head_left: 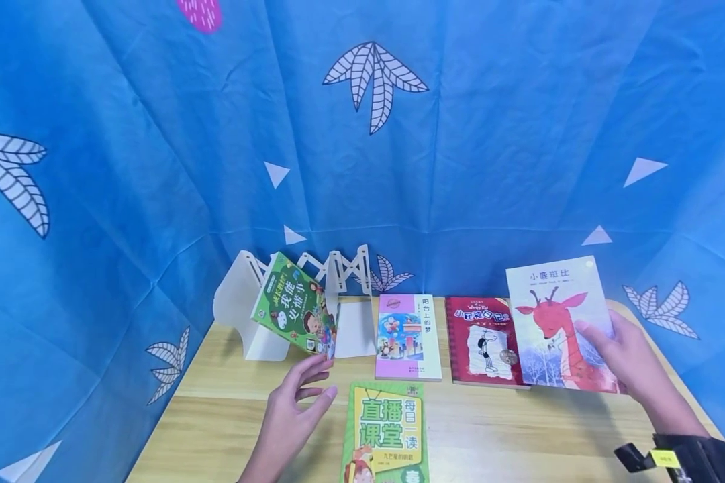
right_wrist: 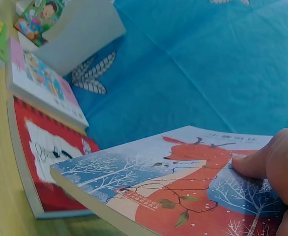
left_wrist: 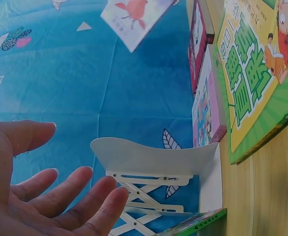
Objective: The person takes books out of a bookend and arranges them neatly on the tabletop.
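My right hand [head_left: 634, 365] grips a white book with a red deer [head_left: 562, 329] by its right edge, thumb on the cover, raised over the table. Behind it, a red book [head_left: 483, 342] is partly covered in the head view. My left hand [head_left: 296, 409] has its fingers loosely spread and nothing in its palm in the left wrist view [left_wrist: 60, 196]. Its fingertips are close to the lower corner of a green book [head_left: 296, 305], which leans tilted in a white expanding bookend [head_left: 235, 302].
A pink and white book [head_left: 407, 335] lies between the bookend and the red book. Nearer the front lies a green and yellow book [head_left: 387, 429]. The wooden table [head_left: 217, 402] is bordered by a blue patterned curtain [head_left: 489, 168] at the back and sides.
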### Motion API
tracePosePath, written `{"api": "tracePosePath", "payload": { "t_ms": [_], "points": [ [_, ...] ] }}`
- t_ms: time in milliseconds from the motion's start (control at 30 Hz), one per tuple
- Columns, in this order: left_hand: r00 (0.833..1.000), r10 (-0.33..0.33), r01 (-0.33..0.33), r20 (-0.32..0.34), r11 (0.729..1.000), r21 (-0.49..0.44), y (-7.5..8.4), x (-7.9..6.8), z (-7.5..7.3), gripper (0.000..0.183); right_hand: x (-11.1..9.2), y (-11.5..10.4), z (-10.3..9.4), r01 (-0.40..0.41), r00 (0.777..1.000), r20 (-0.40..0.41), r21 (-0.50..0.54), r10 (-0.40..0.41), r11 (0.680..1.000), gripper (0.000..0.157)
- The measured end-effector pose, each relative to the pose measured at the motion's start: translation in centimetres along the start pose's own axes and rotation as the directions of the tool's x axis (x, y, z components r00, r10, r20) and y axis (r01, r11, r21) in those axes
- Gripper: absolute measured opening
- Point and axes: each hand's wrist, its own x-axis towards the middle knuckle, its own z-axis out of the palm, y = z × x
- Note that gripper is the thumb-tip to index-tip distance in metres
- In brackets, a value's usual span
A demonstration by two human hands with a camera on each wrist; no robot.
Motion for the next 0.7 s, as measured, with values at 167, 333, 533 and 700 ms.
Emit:
{"api": "tracePosePath", "payload": {
  "t_ms": [167,333,533,700],
  "points": [
    [1.0,-0.014,0.014,-0.003,1.0,-0.003,-0.1,-0.1,-0.2,0.056,1.0,1.2,-0.5,-0.039,0.998,0.056,0.02,0.038,0.999,0.069],
    [1.0,-0.026,0.026,-0.001,1.0,0.001,-0.2,-0.2,-0.3,0.055,2.0,2.1,-0.8,-0.075,0.993,0.096,0.01,0.074,0.997,0.072],
    [1.0,-0.029,0.029,-0.003,1.0,0.006,-0.3,-0.2,-0.3,0.055,3.4,3.0,-0.6,-0.108,0.985,0.133,-0.002,0.107,0.994,0.075],
    [0.999,-0.035,0.035,-0.008,0.999,0.006,-0.4,-0.2,-0.3,0.055,4.5,3.6,-0.6,-0.146,0.975,0.169,0.005,0.143,0.989,0.076]
  ]
}}
